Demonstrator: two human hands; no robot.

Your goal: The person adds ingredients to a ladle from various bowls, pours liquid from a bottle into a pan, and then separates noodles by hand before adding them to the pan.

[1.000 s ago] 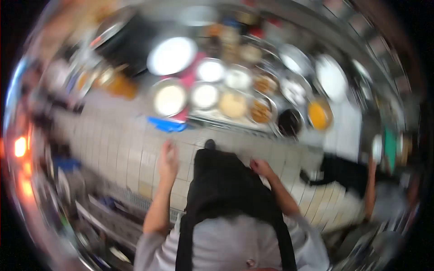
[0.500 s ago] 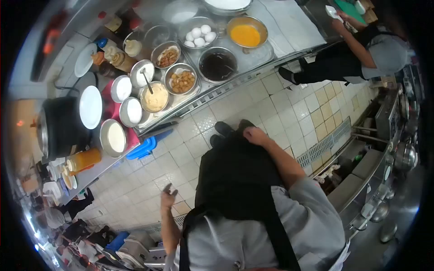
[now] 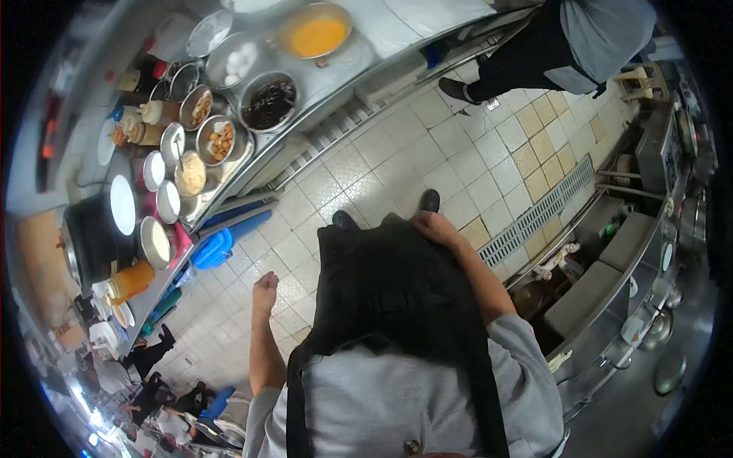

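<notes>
My left hand (image 3: 266, 286) hangs over the tiled floor with its fingers curled in, and I see nothing in it. My right hand (image 3: 434, 227) is closed at the lower edge of my black apron (image 3: 382, 267), and the cloth is drawn out where the fingers meet it. To the left of my left hand, below the counter, is a blue plastic item (image 3: 214, 250). On the counter stand metal bowls: eggs (image 3: 241, 62), orange-yellow liquid (image 3: 314, 37), dark liquid (image 3: 269, 103), browned chunks (image 3: 221, 140) and a pale paste (image 3: 190, 175).
A co-worker (image 3: 603, 38) in a grey shirt stands at the upper right, beside the counter. Metal shelving (image 3: 611, 290) with pans runs along the right. A drain grate (image 3: 542, 210) lies in the floor. Several people (image 3: 153, 397) are at the lower left.
The view has shifted, and the counter with its bowls sits further up and left. My left hand's fingers have curled in. My feet are further apart. The co-worker appears larger and higher.
</notes>
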